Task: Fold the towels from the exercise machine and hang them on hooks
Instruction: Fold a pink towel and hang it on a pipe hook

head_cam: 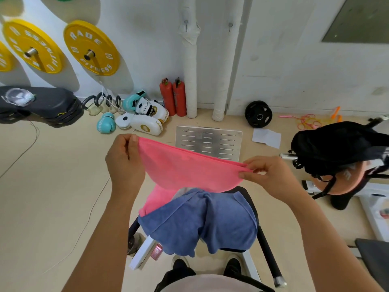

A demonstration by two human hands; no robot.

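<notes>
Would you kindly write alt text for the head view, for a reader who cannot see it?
A person's left hand and right hand each pinch an end of a pink towel, stretching it out above a blue towel draped over an exercise machine. Beyond, two hooks sit on a white wall, with yellow weight plates, boxing gloves and two red fire extinguishers nearby.

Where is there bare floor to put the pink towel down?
Bare floor lies left of the left hand, crossed only by a thin cable. Crowded: boxing gloves by the wall, the blue towel below, the black bag on the right.
</notes>
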